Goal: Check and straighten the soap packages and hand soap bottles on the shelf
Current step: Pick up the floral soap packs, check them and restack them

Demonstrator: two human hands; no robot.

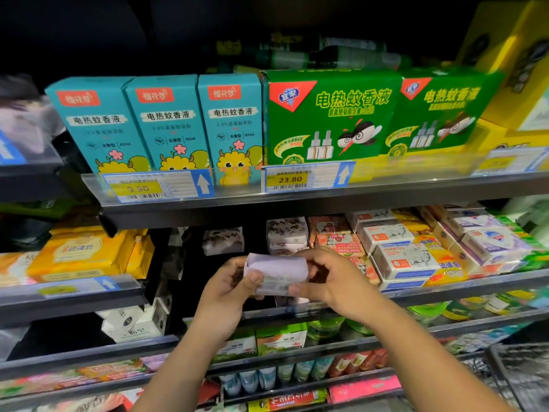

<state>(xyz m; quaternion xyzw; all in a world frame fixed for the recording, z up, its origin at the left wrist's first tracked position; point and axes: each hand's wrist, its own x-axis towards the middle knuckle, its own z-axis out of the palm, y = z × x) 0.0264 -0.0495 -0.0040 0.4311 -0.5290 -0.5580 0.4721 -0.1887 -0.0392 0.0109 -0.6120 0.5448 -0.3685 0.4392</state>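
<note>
Lilac paper wraps the soap package (277, 270) at the centre of the head view, the only view there is. It is held in the air just in front of the middle shelf (463, 285), long side roughly level, between both hands. The left hand (230, 282) grips its left end, thumb pressed on the front face and fingers curled round behind. The right hand (329, 276) grips the right end, fingers curled over the top edge and thumb under the lower corner. The print on the wrapper is too blurred to read. Behind the package, on the same shelf, a stack of wrapped soaps (286, 234) with a dark pattern stands upright, and one more patterned bar (223, 240) sits alone to its left, apart from the stack and farther back in the dark. Right of the stack lie pink-printed soap boxes (341, 242), then white Goat Soap boxes (402, 260) piled against one another — some look tilted, though the wide lens may be bending them. At the far left of this level, on a separate shelf section, are yellow soap packs (80, 254). On the shelf above, three teal boxes (166, 123) stand side by side, touching two green boxes (326, 114) on their right — price tags reading 9.90 (136, 188) and 23.80 (289, 179) sit in the rail below them.
</note>
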